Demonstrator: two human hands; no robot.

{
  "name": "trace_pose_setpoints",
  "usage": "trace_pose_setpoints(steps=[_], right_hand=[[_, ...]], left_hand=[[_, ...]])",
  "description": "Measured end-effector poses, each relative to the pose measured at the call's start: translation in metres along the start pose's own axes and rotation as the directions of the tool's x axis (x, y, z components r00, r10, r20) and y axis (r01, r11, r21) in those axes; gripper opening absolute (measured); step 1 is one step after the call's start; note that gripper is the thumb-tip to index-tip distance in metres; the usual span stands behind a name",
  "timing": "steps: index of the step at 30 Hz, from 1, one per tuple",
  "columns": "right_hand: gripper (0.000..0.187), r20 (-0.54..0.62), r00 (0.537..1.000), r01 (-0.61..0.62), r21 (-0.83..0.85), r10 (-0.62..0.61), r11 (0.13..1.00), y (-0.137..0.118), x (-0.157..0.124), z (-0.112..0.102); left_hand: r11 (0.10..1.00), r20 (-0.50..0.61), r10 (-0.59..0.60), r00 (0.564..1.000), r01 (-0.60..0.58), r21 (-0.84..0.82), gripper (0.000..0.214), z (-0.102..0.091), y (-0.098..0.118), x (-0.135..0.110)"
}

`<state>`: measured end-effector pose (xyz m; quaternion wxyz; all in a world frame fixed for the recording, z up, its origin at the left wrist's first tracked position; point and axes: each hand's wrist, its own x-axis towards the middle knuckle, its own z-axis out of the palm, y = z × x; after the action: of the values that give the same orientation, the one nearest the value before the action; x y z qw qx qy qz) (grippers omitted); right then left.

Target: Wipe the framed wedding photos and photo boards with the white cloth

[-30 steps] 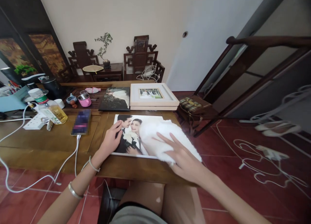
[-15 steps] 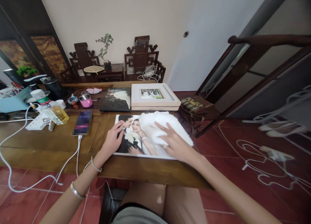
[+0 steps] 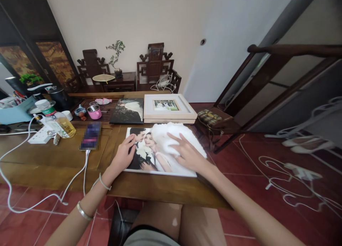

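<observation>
A large wedding photo print (image 3: 149, 157) lies flat near the front edge of the wooden table (image 3: 53, 157). My left hand (image 3: 123, 156) rests on its left edge, fingers curled down against it. My right hand (image 3: 185, 153) lies flat with fingers spread on a fluffy white cloth (image 3: 171, 139) that covers the print's upper right part.
Behind the print lie a dark photo (image 3: 128, 110) and a white framed picture (image 3: 168, 107). A phone (image 3: 91, 135) on a white cable, an oil bottle (image 3: 62, 125), a power strip (image 3: 41, 135) and a pink cup (image 3: 94, 111) sit at left. Cables trail over the red floor at right.
My right hand has slid the white cloth from the print's lower right corner up and leftward toward its top. The left hand has stayed on the left edge.
</observation>
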<state>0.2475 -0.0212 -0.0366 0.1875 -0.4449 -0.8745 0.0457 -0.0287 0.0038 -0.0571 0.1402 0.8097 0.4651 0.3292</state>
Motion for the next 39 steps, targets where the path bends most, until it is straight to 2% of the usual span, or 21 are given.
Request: trace_pose_setpoints(steps=[3, 6, 13, 17, 20, 28, 31, 34, 39], right_hand=[[0.042, -0.024, 0.999, -0.036, -0.035, 0.035, 0.999, 0.018, 0.026, 0.005], [0.042, -0.019, 0.999, -0.046, -0.036, 0.045, 0.998, 0.013, 0.024, 0.005], [0.038, 0.052, 0.996, 0.065, 0.066, -0.068, 0.996, -0.051, -0.053, -0.01], [0.039, 0.089, 0.99, 0.104, 0.076, -0.111, 0.992, -0.068, -0.075, -0.014], [0.038, 0.084, 0.992, 0.093, 0.043, -0.096, 0.995, -0.058, -0.067, -0.013], [0.033, -0.032, 0.998, -0.062, -0.03, 0.061, 0.998, 0.016, 0.01, 0.0], [0.033, -0.045, 0.997, -0.06, -0.041, 0.058, 0.997, 0.025, 0.02, 0.004], [0.034, -0.042, 0.999, -0.032, -0.019, 0.032, 0.999, 0.01, 0.001, 0.003], [0.032, 0.048, 0.996, 0.075, 0.033, -0.076, 0.997, -0.047, -0.062, -0.009]], left_hand=[[1.0, -0.003, 0.002, 1.0, -0.002, 0.005, 0.036, -0.001, 0.001, 0.0], [1.0, -0.008, -0.006, 1.0, 0.006, 0.002, 0.035, -0.002, 0.002, 0.0], [1.0, -0.015, -0.01, 1.0, 0.01, 0.015, 0.035, 0.0, 0.002, -0.001], [1.0, -0.015, 0.0, 1.0, 0.0, 0.011, 0.036, 0.001, 0.0, -0.002], [1.0, -0.021, 0.001, 1.0, -0.001, 0.008, 0.036, 0.002, -0.001, -0.002], [1.0, -0.015, 0.01, 1.0, -0.011, -0.014, 0.037, 0.002, -0.005, -0.003], [1.0, -0.023, 0.006, 1.0, -0.007, -0.025, 0.037, 0.002, -0.005, -0.002], [1.0, -0.031, -0.007, 0.999, 0.006, -0.029, 0.035, 0.002, -0.004, -0.002], [0.999, -0.019, -0.013, 1.0, 0.012, -0.03, 0.037, 0.002, -0.001, -0.002]])
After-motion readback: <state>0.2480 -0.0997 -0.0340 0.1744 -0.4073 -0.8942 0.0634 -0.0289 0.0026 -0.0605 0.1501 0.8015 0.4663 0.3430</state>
